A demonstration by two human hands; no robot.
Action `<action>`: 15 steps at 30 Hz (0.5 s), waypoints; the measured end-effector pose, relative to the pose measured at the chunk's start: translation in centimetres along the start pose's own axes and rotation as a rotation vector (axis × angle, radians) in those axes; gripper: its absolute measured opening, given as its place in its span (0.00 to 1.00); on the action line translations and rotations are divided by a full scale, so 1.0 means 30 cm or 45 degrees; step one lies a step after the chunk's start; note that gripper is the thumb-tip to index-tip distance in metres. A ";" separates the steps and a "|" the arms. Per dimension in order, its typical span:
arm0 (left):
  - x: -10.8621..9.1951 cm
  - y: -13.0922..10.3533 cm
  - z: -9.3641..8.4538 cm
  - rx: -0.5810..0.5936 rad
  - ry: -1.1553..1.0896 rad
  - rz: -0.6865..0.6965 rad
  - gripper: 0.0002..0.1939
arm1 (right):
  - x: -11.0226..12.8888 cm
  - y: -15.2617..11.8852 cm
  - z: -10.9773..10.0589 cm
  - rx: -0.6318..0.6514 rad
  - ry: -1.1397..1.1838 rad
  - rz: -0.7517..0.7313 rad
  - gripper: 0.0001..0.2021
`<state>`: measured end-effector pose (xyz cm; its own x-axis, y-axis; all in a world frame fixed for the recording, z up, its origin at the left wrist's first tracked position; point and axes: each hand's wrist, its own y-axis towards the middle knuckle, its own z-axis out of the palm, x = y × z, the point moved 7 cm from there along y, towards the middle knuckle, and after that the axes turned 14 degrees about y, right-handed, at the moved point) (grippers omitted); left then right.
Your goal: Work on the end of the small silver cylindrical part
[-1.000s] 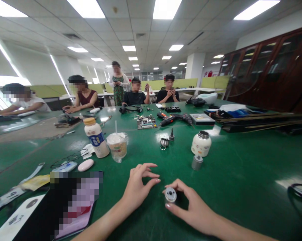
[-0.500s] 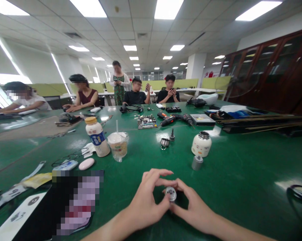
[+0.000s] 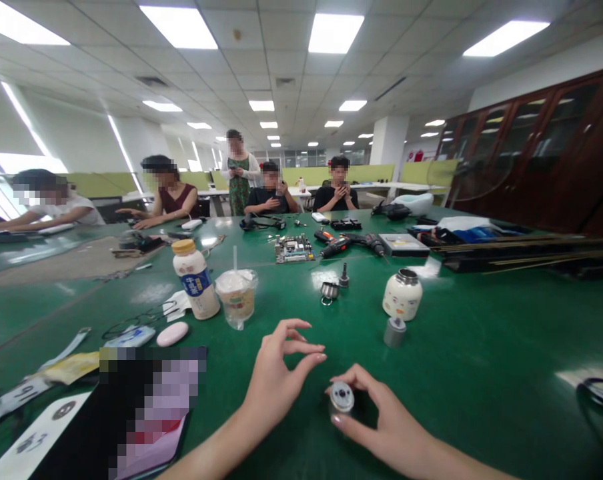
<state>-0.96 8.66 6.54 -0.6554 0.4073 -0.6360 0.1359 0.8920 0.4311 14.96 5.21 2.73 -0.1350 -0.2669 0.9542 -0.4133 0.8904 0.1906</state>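
My right hand (image 3: pixel 374 413) has its thumb and fingers around a small silver metal cylinder (image 3: pixel 342 398), which is upright with dark holes in its top face. To the left of it, my left hand (image 3: pixel 284 367) is held apart with nothing in it, its fingers spread and curved. A second grey metal cylinder (image 3: pixel 395 333) stands farther back, in front of a cream cartoon-printed flask (image 3: pixel 402 297) with an uncovered steel mouth. Beyond my hands lie a steel cup-shaped piece with a ring (image 3: pixel 329 291) and a dark stepped fitting (image 3: pixel 344 276).
A labelled bottle (image 3: pixel 196 283) and a plastic drink cup with a straw (image 3: pixel 237 297) stand at left, near a pink oval case (image 3: pixel 172 334). Farther back are a circuit board (image 3: pixel 294 249) and power drills (image 3: pixel 335 247). Several people sit or stand beyond the green table (image 3: pixel 481 347).
My left hand has let go of the silver cylinder and moved up and left, its fingers opening. The right hand keeps its grip on it. The seated people have shifted their hands.
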 end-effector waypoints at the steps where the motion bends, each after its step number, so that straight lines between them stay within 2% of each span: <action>1: 0.027 0.004 0.011 0.045 0.077 -0.005 0.19 | 0.000 0.000 0.000 0.002 -0.001 0.007 0.11; 5: 0.112 -0.004 0.060 0.159 0.180 0.010 0.22 | 0.001 0.001 -0.001 -0.003 -0.011 0.018 0.11; 8: 0.127 -0.008 0.068 0.150 0.194 0.007 0.24 | -0.004 0.002 -0.001 -0.006 -0.026 0.039 0.11; 11: 0.088 -0.001 0.042 0.096 0.174 0.008 0.21 | -0.006 0.002 0.002 0.004 -0.024 0.043 0.11; 13: 0.037 -0.001 0.012 0.037 0.097 0.035 0.19 | -0.006 0.003 0.003 0.005 -0.023 0.030 0.10; 15: -0.024 -0.010 0.000 0.050 0.004 0.108 0.18 | -0.005 0.003 0.000 -0.004 -0.024 0.013 0.09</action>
<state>-0.51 8.10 6.88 -0.6428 0.4810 -0.5962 0.2199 0.8614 0.4578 14.93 5.33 2.60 -0.1564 -0.2651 0.9515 -0.4088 0.8943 0.1819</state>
